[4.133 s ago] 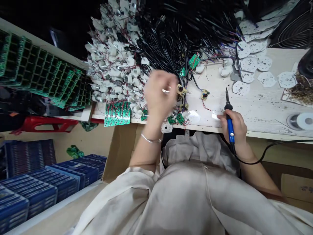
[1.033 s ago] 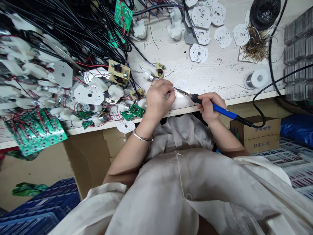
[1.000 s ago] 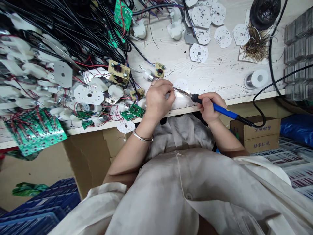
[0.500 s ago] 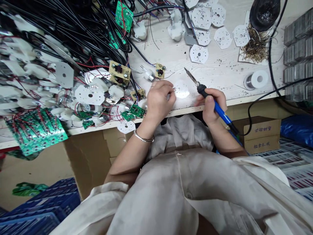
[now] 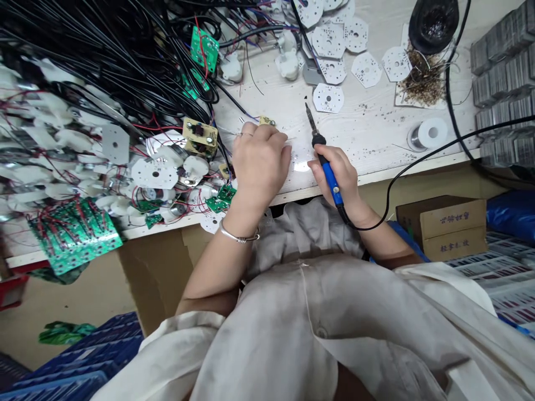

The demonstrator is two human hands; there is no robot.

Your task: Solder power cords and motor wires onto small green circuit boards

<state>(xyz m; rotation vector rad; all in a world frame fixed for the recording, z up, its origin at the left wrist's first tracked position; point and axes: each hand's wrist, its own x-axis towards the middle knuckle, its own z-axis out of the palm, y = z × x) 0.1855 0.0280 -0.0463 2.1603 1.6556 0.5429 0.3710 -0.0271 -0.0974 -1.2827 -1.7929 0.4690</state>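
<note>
My right hand (image 5: 339, 177) is closed around the blue handle of a soldering iron (image 5: 330, 177). The iron's tip points up and away, clear of the parts on the bench. Under a fingertip of that hand lies the edge of a shiny white round plate (image 5: 301, 166), partly hidden. My left hand (image 5: 261, 161) is curled palm down, knuckles up, beside a small yellow circuit board (image 5: 267, 121) that shows just past its fingers. Whatever its fingertips pinch is hidden beneath them. Small green circuit boards (image 5: 226, 195) sit by the left wrist.
Black cables (image 5: 125, 50) and white plastic motor units (image 5: 62, 139) heap the left side. A wired green panel (image 5: 77, 236) overhangs the bench edge. White octagonal LED boards (image 5: 328, 98), a solder spool (image 5: 432, 133) and a dark iron holder (image 5: 434, 25) are further right.
The soldering iron's tip has lifted from the wires by the white plate and swung upright. My left hand has shifted left, over the small yellow board. The right hand has come nearer the plate.
</note>
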